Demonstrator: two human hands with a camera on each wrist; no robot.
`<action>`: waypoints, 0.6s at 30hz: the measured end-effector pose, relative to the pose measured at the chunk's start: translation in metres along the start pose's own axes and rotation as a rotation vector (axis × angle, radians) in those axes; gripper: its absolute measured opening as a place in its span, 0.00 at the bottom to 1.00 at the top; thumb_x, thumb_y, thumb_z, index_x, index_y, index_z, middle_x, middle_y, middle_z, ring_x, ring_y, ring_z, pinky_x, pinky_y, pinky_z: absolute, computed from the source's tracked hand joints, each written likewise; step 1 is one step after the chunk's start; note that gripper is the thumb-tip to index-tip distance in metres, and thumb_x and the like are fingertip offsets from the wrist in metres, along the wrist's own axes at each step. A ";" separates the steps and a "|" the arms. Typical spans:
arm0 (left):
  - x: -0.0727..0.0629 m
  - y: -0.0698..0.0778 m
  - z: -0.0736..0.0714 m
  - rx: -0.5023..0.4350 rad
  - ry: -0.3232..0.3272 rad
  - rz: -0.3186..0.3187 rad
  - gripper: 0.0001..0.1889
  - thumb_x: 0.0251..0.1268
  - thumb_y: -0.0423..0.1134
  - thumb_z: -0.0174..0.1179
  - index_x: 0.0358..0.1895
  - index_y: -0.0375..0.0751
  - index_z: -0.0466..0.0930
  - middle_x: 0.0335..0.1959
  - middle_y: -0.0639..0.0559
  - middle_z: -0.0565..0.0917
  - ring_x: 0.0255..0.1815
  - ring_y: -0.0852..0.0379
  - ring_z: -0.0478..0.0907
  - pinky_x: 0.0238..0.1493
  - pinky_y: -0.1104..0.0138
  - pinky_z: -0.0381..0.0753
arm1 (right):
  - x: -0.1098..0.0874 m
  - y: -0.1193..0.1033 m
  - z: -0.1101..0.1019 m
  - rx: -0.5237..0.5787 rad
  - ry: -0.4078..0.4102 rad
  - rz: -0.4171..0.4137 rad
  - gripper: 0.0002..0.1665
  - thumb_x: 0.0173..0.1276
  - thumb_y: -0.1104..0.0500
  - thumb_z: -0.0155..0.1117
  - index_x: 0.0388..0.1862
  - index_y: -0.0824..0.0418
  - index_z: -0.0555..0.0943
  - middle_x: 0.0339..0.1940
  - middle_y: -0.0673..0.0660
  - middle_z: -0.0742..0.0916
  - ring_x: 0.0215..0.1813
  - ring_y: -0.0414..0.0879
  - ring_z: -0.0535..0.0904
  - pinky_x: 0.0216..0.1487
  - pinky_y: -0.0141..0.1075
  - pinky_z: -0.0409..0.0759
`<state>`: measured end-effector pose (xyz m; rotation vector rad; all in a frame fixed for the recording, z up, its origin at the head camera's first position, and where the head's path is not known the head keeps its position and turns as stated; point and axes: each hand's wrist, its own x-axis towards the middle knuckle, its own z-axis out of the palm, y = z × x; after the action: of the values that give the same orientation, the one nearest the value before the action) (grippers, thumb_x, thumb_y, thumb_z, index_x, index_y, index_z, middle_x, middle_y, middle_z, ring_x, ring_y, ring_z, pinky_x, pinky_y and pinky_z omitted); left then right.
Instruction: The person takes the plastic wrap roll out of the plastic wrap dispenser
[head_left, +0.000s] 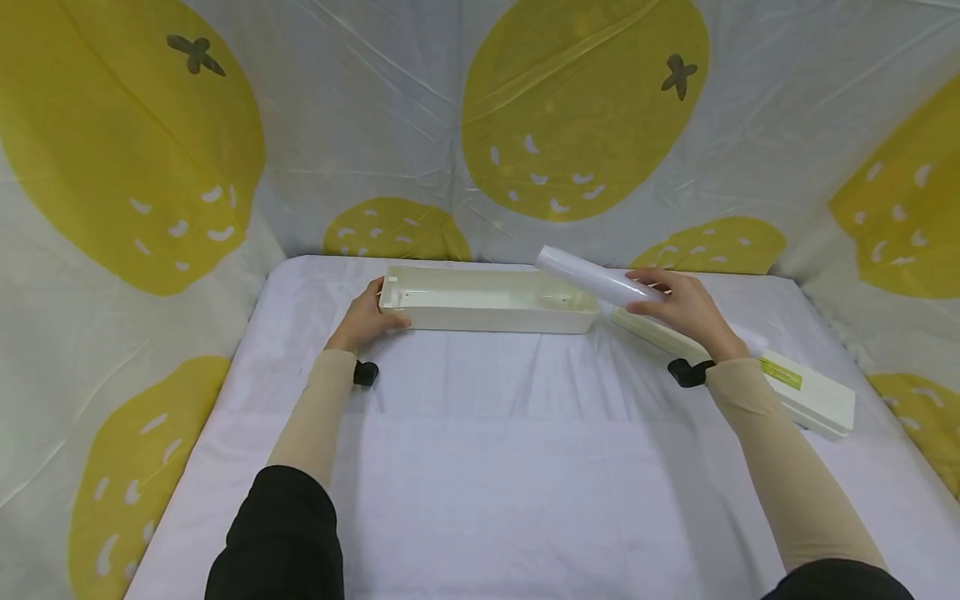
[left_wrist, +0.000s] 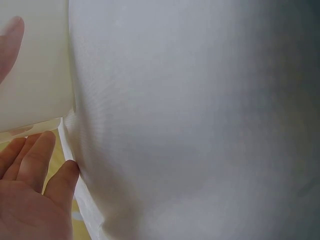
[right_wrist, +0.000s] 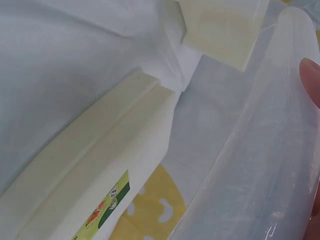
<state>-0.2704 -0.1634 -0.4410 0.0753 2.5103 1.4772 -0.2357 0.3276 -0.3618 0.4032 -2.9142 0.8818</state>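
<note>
At the back of the table an open cream plastic-wrap dispenser box (head_left: 495, 319) lies lengthwise, its hollow inside facing up. My left hand (head_left: 367, 318) grips its left end, thumb on the front wall and fingers behind the end. In my right hand (head_left: 686, 310) I hold a roll of plastic wrap (head_left: 592, 275) at a tilt, its far end overlapping the box's right end in the head view. Under my right forearm lies the long cream lid (head_left: 821, 400) with a yellow-green label, partly hidden by the arm; the right wrist view shows the label (right_wrist: 102, 207) closer.
A white cloth (head_left: 487, 483) with folds covers the table. Behind and at both sides hang white curtains with large yellow fruit prints (head_left: 585, 108). A black wrist camera mount (head_left: 365, 373) sits on the left wrist and another (head_left: 688, 372) on the right.
</note>
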 end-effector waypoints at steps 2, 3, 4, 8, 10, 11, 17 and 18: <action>0.000 0.000 0.000 -0.003 0.000 0.000 0.51 0.52 0.36 0.71 0.75 0.37 0.46 0.72 0.40 0.59 0.69 0.44 0.58 0.68 0.51 0.53 | -0.001 0.001 -0.001 -0.006 0.006 0.002 0.31 0.57 0.52 0.74 0.59 0.59 0.79 0.53 0.63 0.82 0.49 0.58 0.78 0.45 0.46 0.71; 0.000 0.000 0.000 -0.004 0.000 0.000 0.51 0.52 0.36 0.71 0.75 0.37 0.46 0.72 0.40 0.59 0.69 0.44 0.58 0.68 0.52 0.53 | -0.002 0.002 -0.001 -0.006 0.008 0.004 0.31 0.57 0.52 0.74 0.59 0.59 0.79 0.53 0.63 0.82 0.49 0.58 0.78 0.45 0.46 0.71; 0.000 0.000 0.000 -0.005 0.000 -0.001 0.51 0.52 0.36 0.71 0.75 0.38 0.46 0.72 0.41 0.59 0.69 0.44 0.58 0.68 0.52 0.54 | -0.002 0.003 -0.002 -0.008 0.010 0.006 0.30 0.57 0.52 0.74 0.58 0.59 0.79 0.52 0.63 0.83 0.49 0.58 0.78 0.44 0.45 0.71; 0.000 0.000 0.000 -0.013 -0.003 0.000 0.50 0.53 0.36 0.71 0.75 0.38 0.46 0.72 0.41 0.60 0.69 0.45 0.59 0.68 0.52 0.54 | -0.004 0.006 -0.003 -0.013 0.020 0.009 0.30 0.56 0.53 0.75 0.58 0.58 0.80 0.53 0.63 0.83 0.49 0.57 0.79 0.43 0.42 0.70; 0.000 0.000 0.000 -0.016 -0.004 0.002 0.50 0.53 0.35 0.71 0.75 0.38 0.46 0.72 0.41 0.60 0.68 0.45 0.59 0.68 0.52 0.54 | -0.006 0.006 -0.004 -0.016 0.025 0.011 0.30 0.56 0.53 0.75 0.58 0.59 0.79 0.53 0.63 0.83 0.49 0.57 0.79 0.43 0.40 0.70; 0.000 0.000 0.000 -0.017 -0.005 0.004 0.50 0.53 0.35 0.71 0.75 0.38 0.46 0.71 0.41 0.60 0.68 0.45 0.60 0.68 0.52 0.54 | -0.007 0.007 -0.004 -0.015 0.026 0.012 0.30 0.56 0.53 0.75 0.58 0.59 0.79 0.53 0.63 0.82 0.49 0.57 0.78 0.43 0.39 0.69; 0.001 -0.001 0.000 -0.018 -0.004 0.008 0.50 0.53 0.34 0.71 0.75 0.38 0.46 0.71 0.40 0.61 0.68 0.45 0.60 0.68 0.53 0.55 | -0.012 0.009 -0.007 -0.011 0.021 0.038 0.30 0.57 0.52 0.74 0.59 0.58 0.79 0.53 0.63 0.82 0.50 0.58 0.77 0.45 0.44 0.69; 0.001 -0.002 0.000 -0.018 -0.004 0.007 0.50 0.53 0.34 0.71 0.75 0.38 0.46 0.71 0.40 0.61 0.68 0.45 0.60 0.68 0.53 0.55 | -0.013 0.010 -0.007 -0.013 0.022 0.039 0.30 0.57 0.52 0.74 0.59 0.58 0.79 0.53 0.63 0.82 0.50 0.58 0.77 0.45 0.44 0.69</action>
<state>-0.2716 -0.1639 -0.4426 0.0844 2.4955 1.5001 -0.2262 0.3423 -0.3628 0.3343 -2.9155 0.8659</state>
